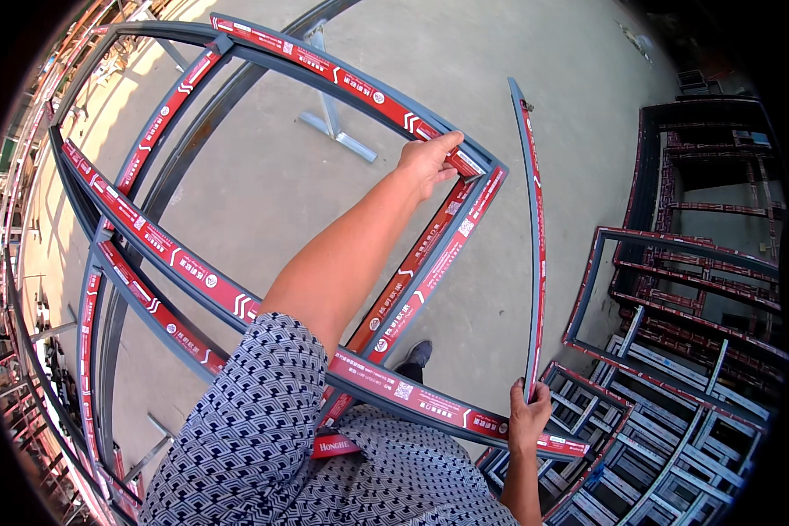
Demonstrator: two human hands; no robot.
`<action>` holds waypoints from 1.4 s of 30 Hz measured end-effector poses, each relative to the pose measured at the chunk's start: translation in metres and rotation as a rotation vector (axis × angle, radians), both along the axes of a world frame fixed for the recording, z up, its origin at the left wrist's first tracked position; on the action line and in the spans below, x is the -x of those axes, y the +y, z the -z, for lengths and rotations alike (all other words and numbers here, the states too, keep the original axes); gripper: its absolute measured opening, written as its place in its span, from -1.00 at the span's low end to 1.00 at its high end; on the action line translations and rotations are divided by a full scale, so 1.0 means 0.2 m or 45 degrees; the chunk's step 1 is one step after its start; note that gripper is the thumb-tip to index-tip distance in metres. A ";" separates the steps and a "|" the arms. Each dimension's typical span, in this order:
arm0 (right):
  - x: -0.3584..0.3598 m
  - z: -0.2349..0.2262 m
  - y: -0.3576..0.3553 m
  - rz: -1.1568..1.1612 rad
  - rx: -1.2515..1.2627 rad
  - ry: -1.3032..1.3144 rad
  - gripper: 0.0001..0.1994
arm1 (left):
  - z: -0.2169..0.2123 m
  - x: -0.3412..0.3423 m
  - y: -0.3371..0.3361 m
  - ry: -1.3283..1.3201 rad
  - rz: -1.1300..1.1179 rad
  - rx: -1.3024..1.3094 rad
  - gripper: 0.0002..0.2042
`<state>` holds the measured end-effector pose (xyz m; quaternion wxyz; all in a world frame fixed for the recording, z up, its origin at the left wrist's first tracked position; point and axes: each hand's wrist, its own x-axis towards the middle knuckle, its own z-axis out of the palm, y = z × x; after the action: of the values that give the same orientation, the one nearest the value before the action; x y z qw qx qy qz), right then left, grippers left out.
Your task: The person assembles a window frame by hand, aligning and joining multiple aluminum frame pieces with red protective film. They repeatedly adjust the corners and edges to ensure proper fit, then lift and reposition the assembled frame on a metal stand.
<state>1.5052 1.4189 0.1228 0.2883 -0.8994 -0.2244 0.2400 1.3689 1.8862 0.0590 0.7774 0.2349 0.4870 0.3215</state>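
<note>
The window frame point(263, 175) is dark grey, with red tape that has white arrows and marks on it. The loose strip point(535, 228) is grey with red tape too. The sleeve point(254, 421) is dark blue with small white fan shapes. The floor point(465, 53) is pale grey.

Harsh daylight floods my view, bleaching the concrete floor point(263, 188) to a pale, nearly featureless tan. Sun comes from high on the right: the window frame point(237, 298) throws thin, crisp shadows leftward across the slab. Red tape on the frame shows slight glare. My left forearm point(342, 254) is brightly lit on top. The stacked frames point(701, 289) at right sit in deep shade, detail murky. Fisheye bending bows every straight bar toward the rim, and a black vignette swallows the corners. Centre is sharp; edges soften.
</note>
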 end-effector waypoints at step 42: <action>-0.07 0.14 -0.02 -0.076 -0.010 -0.014 -0.68 | 0.10 0.01 0.03 0.154 0.169 -0.035 -0.35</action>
<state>1.5184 1.4141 0.0955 0.2834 -0.8925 -0.2536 0.2426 1.3660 1.8927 0.0381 0.7628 0.2964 0.5120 0.2610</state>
